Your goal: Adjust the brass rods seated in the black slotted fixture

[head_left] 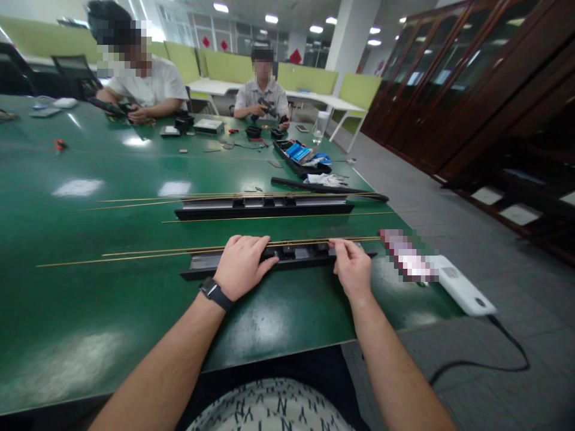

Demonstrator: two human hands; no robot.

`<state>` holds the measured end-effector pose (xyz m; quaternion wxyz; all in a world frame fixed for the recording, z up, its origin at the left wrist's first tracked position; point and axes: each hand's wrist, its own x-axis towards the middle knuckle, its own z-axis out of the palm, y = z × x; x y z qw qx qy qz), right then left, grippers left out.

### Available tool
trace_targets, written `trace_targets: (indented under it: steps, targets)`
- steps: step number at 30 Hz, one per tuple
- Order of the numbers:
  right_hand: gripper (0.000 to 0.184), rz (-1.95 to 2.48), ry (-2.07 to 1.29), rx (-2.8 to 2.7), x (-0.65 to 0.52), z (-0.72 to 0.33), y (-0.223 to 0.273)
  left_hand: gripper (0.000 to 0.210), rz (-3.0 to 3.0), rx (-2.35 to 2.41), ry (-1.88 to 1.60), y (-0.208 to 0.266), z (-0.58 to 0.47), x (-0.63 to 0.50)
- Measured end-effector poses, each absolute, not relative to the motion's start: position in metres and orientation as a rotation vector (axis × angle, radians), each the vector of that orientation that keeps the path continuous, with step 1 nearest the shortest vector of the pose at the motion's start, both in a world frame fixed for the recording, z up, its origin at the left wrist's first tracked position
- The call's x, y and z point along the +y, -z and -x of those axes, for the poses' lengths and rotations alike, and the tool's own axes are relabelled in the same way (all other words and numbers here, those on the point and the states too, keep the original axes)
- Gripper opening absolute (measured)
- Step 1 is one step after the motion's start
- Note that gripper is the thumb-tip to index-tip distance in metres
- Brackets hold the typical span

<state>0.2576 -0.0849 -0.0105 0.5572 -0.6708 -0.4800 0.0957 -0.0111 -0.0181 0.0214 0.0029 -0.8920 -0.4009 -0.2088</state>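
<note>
A long black and silver rail lies crosswise on the green table in front of me, with small black blocks seated in its channel. My left hand, a dark watch on its wrist, is wrapped over the rail left of its middle, thumb on the near side. Thin gold-coloured rods run along the rail's top and stick out past its left end. Near the right end, my right hand pinches a rod between thumb and fingertips. My left fingertips are partly hidden behind the hand.
Beyond lies a second rail with more rods. Farther off are a black strip, gloves and a black tray of blue items. A pixelated phone-like object and white device sit right. Two people work opposite.
</note>
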Motion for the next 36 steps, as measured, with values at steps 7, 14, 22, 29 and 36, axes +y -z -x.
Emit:
trace_targets:
  steps: [7,14,22,29,36]
  targets:
    - [0.047,1.57,-0.285,-0.993,-0.0844,-0.2567,0.0091,0.044,2.788,-1.246,0.637,-0.0211,0.0116,-0.0185]
    - [0.045,1.558,-0.291,-1.063,-0.0859,-0.2561,0.0072,0.042,2.787,-1.257,0.654,-0.0217,0.0114,-0.0185]
    - [0.049,1.561,-0.265,-1.04,-0.0843,-0.2572,0.0092,0.044,2.787,-1.249,0.657,-0.02,0.0115,-0.0173]
    - [0.045,1.566,-0.298,-1.036,-0.0858,-0.2554,0.0071,0.044,2.786,-1.259,0.64,-0.0207,0.0111,-0.0178]
    - [0.044,1.549,-0.31,-1.007,-0.0849,-0.2544,0.0075,0.043,2.794,-1.251,0.667,-0.0195,0.0113,-0.0171]
